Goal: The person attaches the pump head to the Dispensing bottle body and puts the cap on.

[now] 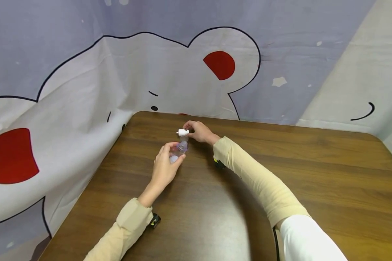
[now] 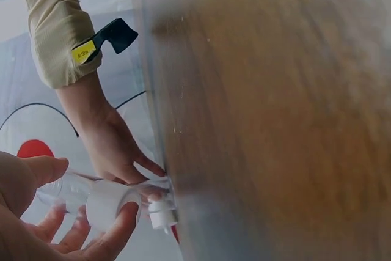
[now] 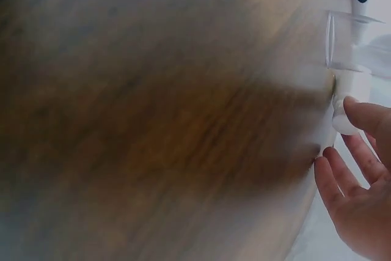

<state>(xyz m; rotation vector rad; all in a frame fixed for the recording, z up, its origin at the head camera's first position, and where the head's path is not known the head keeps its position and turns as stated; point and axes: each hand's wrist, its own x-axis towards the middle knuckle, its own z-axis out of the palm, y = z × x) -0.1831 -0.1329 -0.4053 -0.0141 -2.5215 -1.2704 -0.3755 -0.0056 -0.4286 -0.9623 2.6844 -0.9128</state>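
My left hand (image 1: 164,163) grips a small clear plastic bottle (image 1: 178,151), thumb on one side and fingers on the other. It is tilted, with a purplish neck, and a white cylindrical part (image 2: 113,205) shows at one end in the left wrist view. Just beyond, my right hand (image 1: 200,131) pinches the right end of a small white piece (image 1: 182,132) with a thin nozzle pointing left. In the right wrist view the thumb presses this white nozzle piece (image 3: 349,105). A clear cup-like piece (image 1: 184,138) appears between the bottle and the white piece.
The brown wooden table (image 1: 281,156) extends to the right and toward me. A patterned cloth (image 1: 170,72) hangs behind its far edge and along the left side. Dark wrist devices (image 1: 154,220) sit on both sleeves.
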